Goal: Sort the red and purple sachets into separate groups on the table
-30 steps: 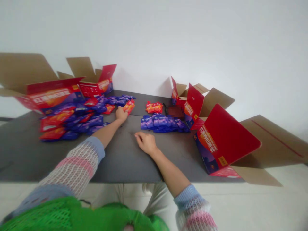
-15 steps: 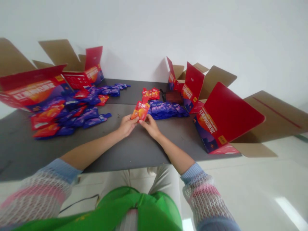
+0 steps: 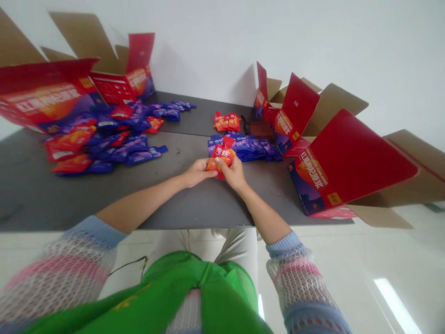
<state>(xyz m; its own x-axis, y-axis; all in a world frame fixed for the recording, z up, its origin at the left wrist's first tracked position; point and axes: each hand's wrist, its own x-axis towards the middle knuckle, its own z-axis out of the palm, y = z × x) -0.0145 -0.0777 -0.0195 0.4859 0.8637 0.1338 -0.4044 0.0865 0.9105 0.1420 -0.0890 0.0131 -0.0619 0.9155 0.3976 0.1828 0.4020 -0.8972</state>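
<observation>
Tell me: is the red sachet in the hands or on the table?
In hands: the left hand and right hand hold the red sachet.

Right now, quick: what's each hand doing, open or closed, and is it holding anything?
Left hand: half curled, fingertips at the edge of the red packet; can't tell if it grips.
Right hand: closed, holding the red packet.
</observation>
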